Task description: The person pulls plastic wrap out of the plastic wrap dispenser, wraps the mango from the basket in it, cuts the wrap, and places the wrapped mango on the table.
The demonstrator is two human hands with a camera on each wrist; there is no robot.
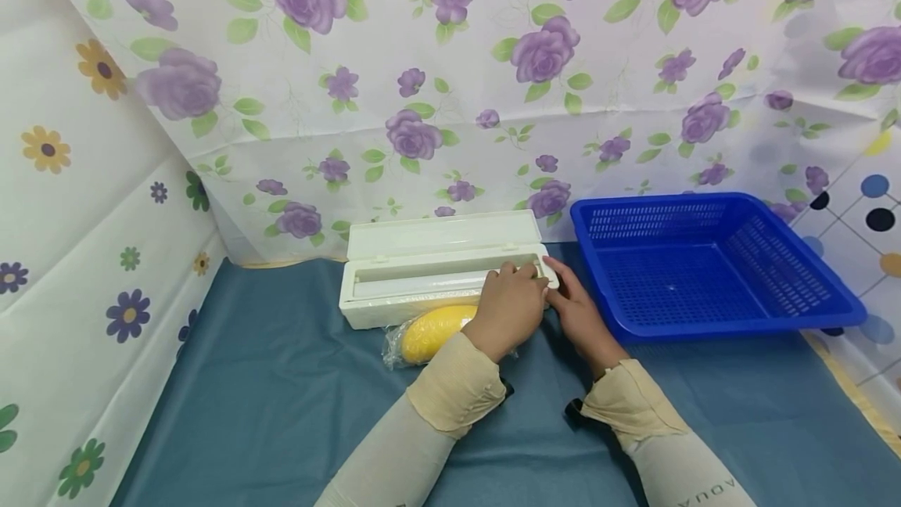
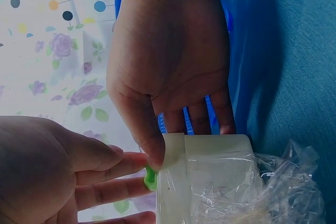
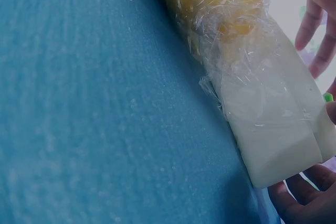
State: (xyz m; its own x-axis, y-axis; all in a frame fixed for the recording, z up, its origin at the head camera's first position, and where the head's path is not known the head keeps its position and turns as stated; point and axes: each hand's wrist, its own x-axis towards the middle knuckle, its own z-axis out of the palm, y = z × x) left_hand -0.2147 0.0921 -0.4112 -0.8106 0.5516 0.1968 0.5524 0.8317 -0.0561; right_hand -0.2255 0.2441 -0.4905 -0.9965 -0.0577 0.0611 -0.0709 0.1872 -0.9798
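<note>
A long white cling film dispenser (image 1: 394,310) lies on the blue-green cloth, its lid (image 1: 443,236) raised and a roll of film (image 1: 415,285) inside. Against its front rests a smooth yellow oval object (image 1: 432,332) in crinkled clear film (image 2: 299,182). My left hand (image 1: 508,310) reaches over the dispenser's right end, with nearly straight fingertips at a small green slider (image 2: 150,177). My right hand (image 1: 580,321) grips that same end, thumb on top beside the slider and fingers round the end. In the right wrist view, film stretches over the dispenser's front (image 3: 262,103).
A blue plastic basket (image 1: 732,329) stands close to the right of the dispenser. Behind rises a flowered white sheet (image 1: 394,61), with another patterned sheet (image 1: 91,257) along the left side. The cloth (image 1: 281,397) covers the table.
</note>
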